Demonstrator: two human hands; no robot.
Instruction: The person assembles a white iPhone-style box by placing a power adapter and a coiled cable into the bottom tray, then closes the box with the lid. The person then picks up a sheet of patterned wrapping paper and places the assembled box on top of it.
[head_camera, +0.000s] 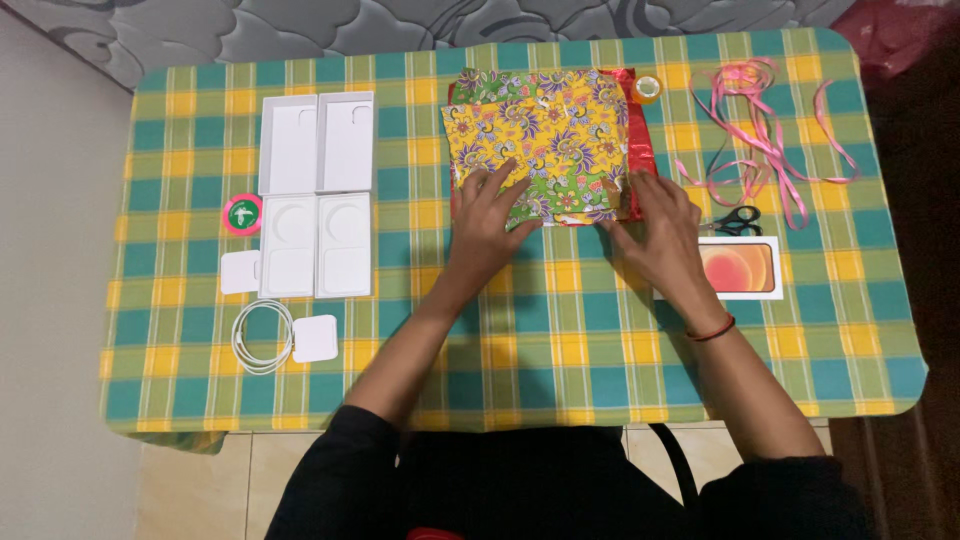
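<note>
Nearest, a coiled white cable (262, 337) and white charger block (316, 338) lie on the checked worktop (560, 350). Further in, the left hand (487, 228) rests flat, fingers (497, 183) spread, on floral wrapping paper (540, 140) (red foil beneath). The right hand (655, 225) presses the paper's right lower edge, fingers loosely together. Beside it sit a phone box (738, 268) and scissors (740, 220); farthest, pink ribbon (760, 120) and a tape roll (647, 88).

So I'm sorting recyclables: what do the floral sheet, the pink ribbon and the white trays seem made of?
Floral sheet: looks like thin printed paper, creased, red foil-like underside. Pink ribbon: probably glossy plastic or satin, curling loosely. White trays: likely matte moulded card, with pressed recesses.
</note>
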